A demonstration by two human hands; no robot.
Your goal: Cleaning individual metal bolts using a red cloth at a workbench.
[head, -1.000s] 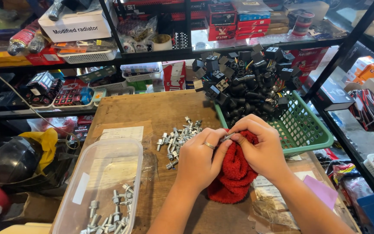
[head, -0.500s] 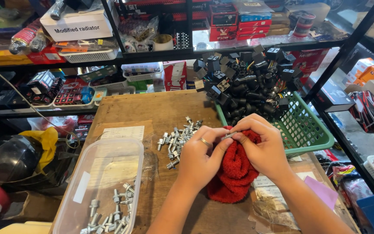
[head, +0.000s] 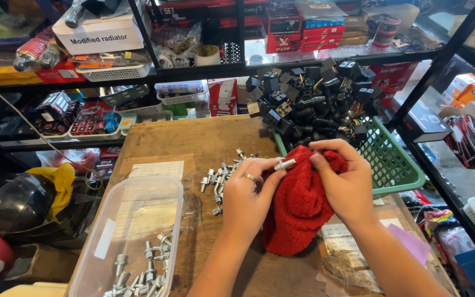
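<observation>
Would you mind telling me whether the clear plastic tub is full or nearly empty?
Nearly empty: the tub holds only a few bolts at one end.

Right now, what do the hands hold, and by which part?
Left hand pinches a silver bolt by one end. Right hand grips the red cloth at its top edge.

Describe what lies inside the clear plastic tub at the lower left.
The clear plastic tub holds a few silver bolts gathered at its near end; the rest shows bare bottom. The frame edge cuts off the nearest part.

red cloth (head: 298,212), green basket (head: 397,165), silver bolts (head: 221,176)
</observation>
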